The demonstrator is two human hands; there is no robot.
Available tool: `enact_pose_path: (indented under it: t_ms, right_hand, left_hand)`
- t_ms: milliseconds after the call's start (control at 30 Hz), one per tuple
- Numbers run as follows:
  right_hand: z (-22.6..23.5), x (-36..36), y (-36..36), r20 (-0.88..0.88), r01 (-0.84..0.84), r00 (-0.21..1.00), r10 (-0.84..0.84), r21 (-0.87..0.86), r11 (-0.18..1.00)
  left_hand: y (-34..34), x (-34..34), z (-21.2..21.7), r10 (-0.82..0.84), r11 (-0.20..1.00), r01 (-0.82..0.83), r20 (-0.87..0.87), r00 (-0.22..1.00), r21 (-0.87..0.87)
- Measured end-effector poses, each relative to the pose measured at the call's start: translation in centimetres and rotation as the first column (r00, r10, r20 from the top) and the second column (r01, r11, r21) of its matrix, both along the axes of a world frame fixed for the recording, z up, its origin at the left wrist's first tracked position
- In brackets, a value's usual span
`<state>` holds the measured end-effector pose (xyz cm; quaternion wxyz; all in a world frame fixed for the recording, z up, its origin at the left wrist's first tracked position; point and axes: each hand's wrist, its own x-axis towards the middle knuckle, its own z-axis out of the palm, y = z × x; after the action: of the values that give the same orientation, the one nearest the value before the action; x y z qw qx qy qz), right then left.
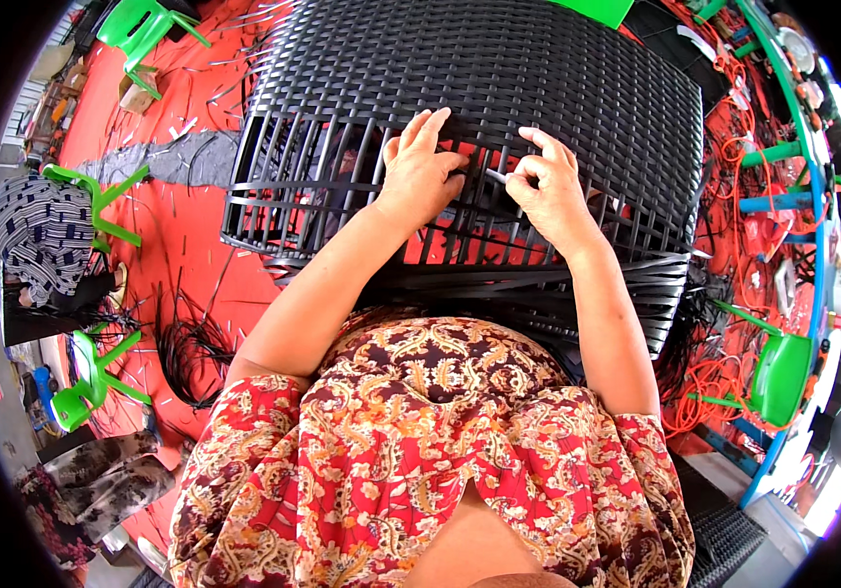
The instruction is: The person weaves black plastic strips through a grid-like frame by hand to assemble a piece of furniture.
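Observation:
A large black woven piece [499, 73] lies in front of me, densely woven on its far part. Its near side is an open grid of flat strips, with red floor showing through the gaps. My left hand [418, 176] rests over this border, upper fingers stretched out, thumb and a bent finger curled toward each other; whatever lies between them is hidden. To its right, my right hand [550, 191] pinches a thin strip [495, 176] between thumb and finger, its greyish end pointing toward my left hand. Loose black strips [499, 284] hang in a bundle along the near edge.
Green plastic chairs [136, 29] stand at far left, with another green chair [781, 377] at right. A person in a patterned top [43, 230] is at left. Black strip scraps [190, 343] lie on the red floor covering [215, 294]. Orange cords [709, 377] tangle at right.

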<state>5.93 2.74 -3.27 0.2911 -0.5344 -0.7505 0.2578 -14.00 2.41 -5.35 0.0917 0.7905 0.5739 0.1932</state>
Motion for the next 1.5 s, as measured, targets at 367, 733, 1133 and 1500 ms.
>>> enact_pose_path:
  t_ms: [367, 733, 1133, 1500]
  right_hand:
    - [0.5, -1.5, 0.6, 0.208, -0.02, 0.978, -0.002, 0.1, 0.995]
    - [-0.1, -4.0, 1.7, 0.054, -0.101, 0.994, 0.097, 0.087, 0.991]
    - [0.4, -4.5, 1.7, 0.161, -0.112, 0.983, 0.087, 0.154, 0.982]
    - [-0.4, -5.8, 2.5, 0.129, -0.091, 0.99, 0.061, 0.246, 0.965]
  left_hand:
    - [0.7, 0.5, -0.9, 0.028, 0.999, -0.035, 0.17, 0.985, 0.037]
    - [-0.1, -3.7, 1.2, 0.107, 0.994, -0.109, 0.2, 0.974, -0.003]
    - [1.2, -2.4, -0.5, 0.074, 0.996, -0.078, 0.117, 0.99, 0.034]
    - [1.4, -3.5, -0.4, 0.04, 0.97, -0.053, 0.059, 0.997, 0.235]
